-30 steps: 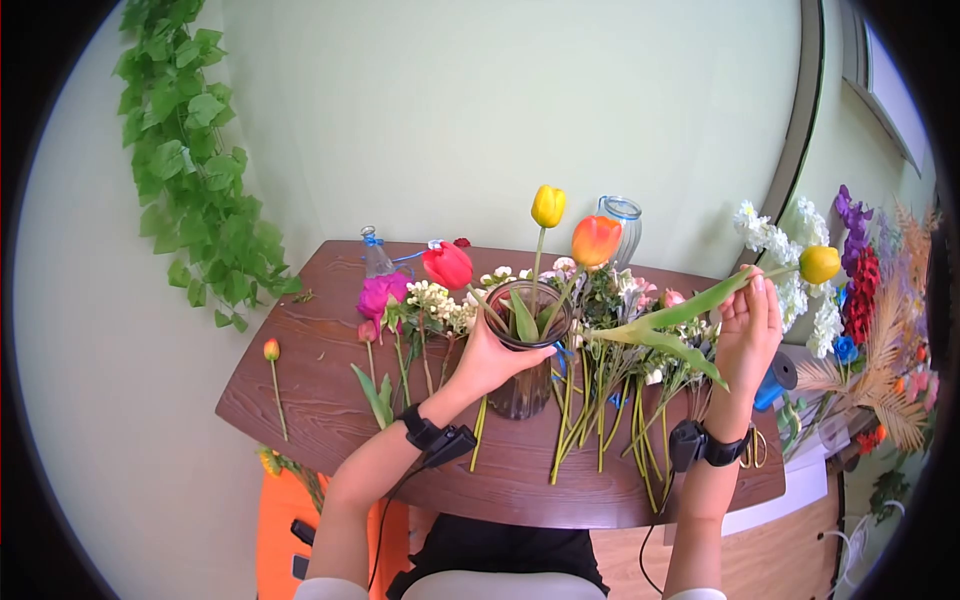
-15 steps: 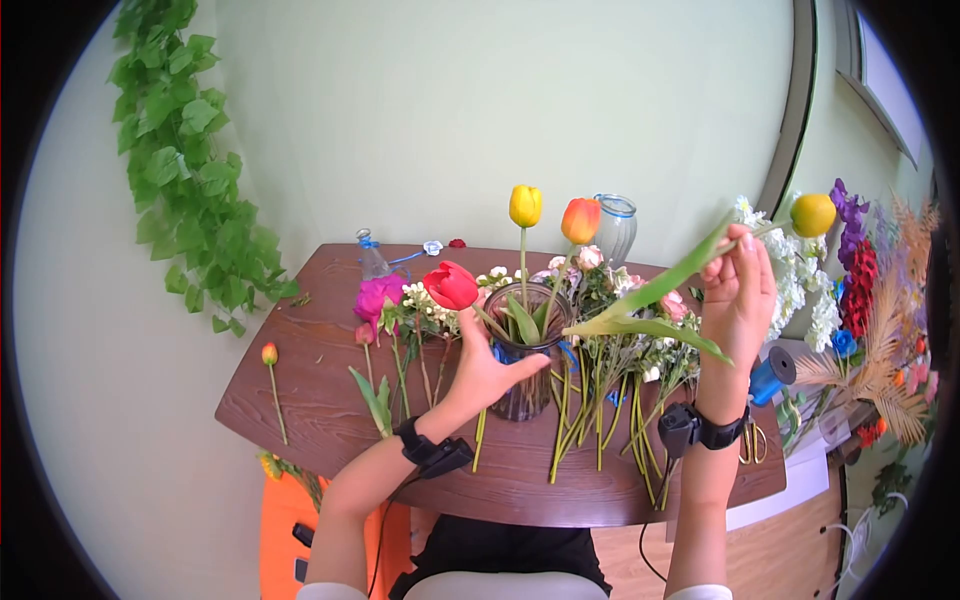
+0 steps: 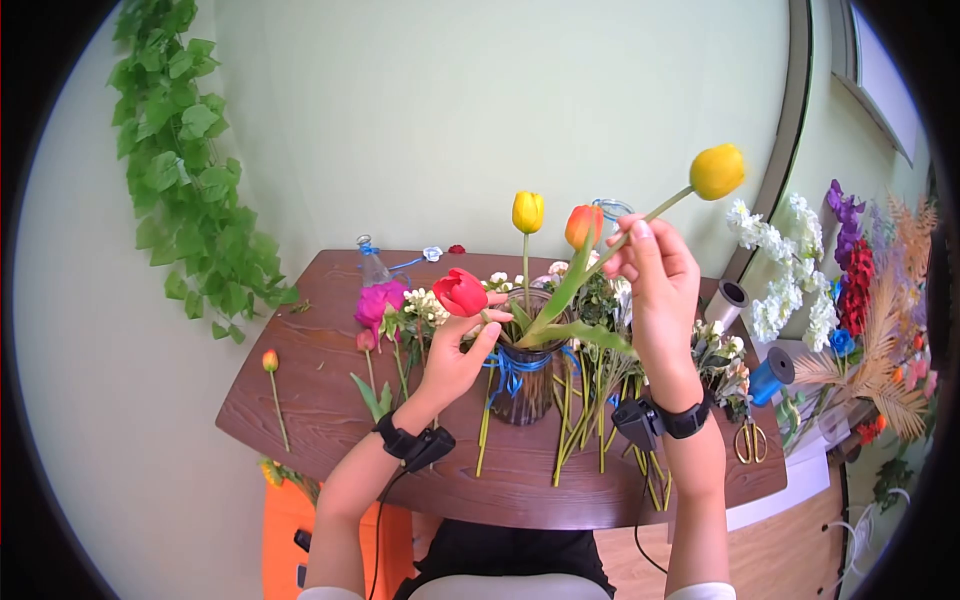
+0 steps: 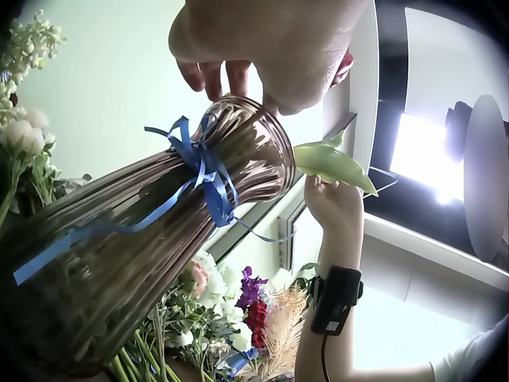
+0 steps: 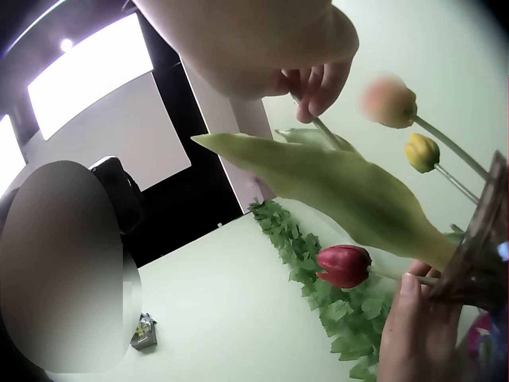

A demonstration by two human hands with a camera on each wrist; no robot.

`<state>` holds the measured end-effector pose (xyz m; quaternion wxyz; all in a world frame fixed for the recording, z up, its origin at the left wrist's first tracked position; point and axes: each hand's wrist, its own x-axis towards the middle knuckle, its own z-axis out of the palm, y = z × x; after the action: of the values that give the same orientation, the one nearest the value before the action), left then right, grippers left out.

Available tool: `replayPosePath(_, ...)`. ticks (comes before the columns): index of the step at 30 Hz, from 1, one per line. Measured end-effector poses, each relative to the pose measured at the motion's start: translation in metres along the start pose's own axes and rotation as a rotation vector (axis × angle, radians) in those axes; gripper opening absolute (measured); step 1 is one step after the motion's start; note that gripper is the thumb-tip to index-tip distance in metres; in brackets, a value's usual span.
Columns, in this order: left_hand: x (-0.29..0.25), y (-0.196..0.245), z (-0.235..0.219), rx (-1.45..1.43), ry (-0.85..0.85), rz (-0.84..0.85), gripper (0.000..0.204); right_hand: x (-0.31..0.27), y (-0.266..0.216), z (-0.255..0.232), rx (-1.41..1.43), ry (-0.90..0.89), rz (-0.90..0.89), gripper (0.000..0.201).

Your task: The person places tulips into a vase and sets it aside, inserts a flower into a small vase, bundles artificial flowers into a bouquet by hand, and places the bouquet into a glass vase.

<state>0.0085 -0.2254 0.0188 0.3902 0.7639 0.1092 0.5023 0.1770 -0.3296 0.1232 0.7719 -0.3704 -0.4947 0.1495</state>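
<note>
A ribbed glass vase (image 3: 520,385) tied with blue ribbon (image 4: 208,171) stands on the brown table (image 3: 300,390). It holds a yellow tulip (image 3: 528,212), an orange tulip (image 3: 583,225) and a red tulip (image 3: 462,292). My left hand (image 3: 490,318) grips the vase (image 4: 159,231) at its rim, beside the red tulip's stem. My right hand (image 3: 630,240) pinches the stem of another yellow tulip (image 3: 717,170), raised above the vase. Its long leaves (image 5: 342,183) slant down into the vase mouth.
Loose cut flowers (image 3: 600,400) lie across the table around the vase, with a pink bloom (image 3: 378,297) and a single bud (image 3: 270,355) to the left. Scissors (image 3: 745,440) and a blue spool (image 3: 770,378) sit at the right. Bunched flowers (image 3: 850,290) stand beyond; ivy (image 3: 190,170) hangs on the wall.
My right hand has carried the yellow tulip left and up, swinging it more upright with its leaves into the vase. My left hand has closed on the rim.
</note>
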Motion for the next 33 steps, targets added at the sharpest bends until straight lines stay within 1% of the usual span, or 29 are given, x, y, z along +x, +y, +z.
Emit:
replayPosePath(2, 0.001, -0.004, 0.000, -0.024, -0.018, 0.018, 0.018, -0.002, 0.004, 0.003, -0.019, -0.019, 0.000, 0.020)
replayPosePath(4, 0.001, -0.006, 0.001, -0.041, -0.015, 0.004, 0.018, -0.006, 0.005, 0.007, -0.065, -0.038, 0.046, 0.019)
replayPosePath(8, 0.000, -0.010, 0.001, -0.062, -0.015, -0.006, 0.017, -0.011, 0.006, 0.010, -0.110, -0.044, 0.013, 0.018)
replayPosePath(12, 0.000, -0.011, 0.003, -0.098, -0.009, -0.013, 0.018, -0.008, 0.008, 0.013, -0.099, -0.063, 0.017, 0.017)
replayPosePath(14, 0.001, -0.012, 0.004, -0.109, 0.024, -0.014, 0.020, -0.006, 0.010, 0.016, -0.110, -0.109, 0.007, 0.016)
replayPosePath(21, 0.001, -0.010, 0.005, -0.128, 0.006, -0.027, 0.022, -0.004, 0.018, 0.019, -0.175, -0.082, -0.002, 0.014)
replayPosePath(25, 0.001, -0.009, 0.006, -0.141, 0.013, -0.018, 0.018, 0.000, 0.018, 0.022, -0.208, -0.091, 0.024, 0.013)
replayPosePath(27, 0.001, -0.009, 0.006, -0.146, 0.016, -0.020, 0.018, 0.003, 0.021, 0.023, -0.278, -0.126, -0.001, 0.013)
replayPosePath(31, 0.001, -0.009, 0.007, -0.165, 0.023, -0.034, 0.018, 0.003, 0.023, 0.028, -0.343, -0.127, -0.001, 0.013)
replayPosePath(33, 0.001, -0.010, 0.007, -0.166, 0.025, -0.037, 0.018, 0.000, 0.024, 0.028, -0.389, -0.165, -0.035, 0.013)
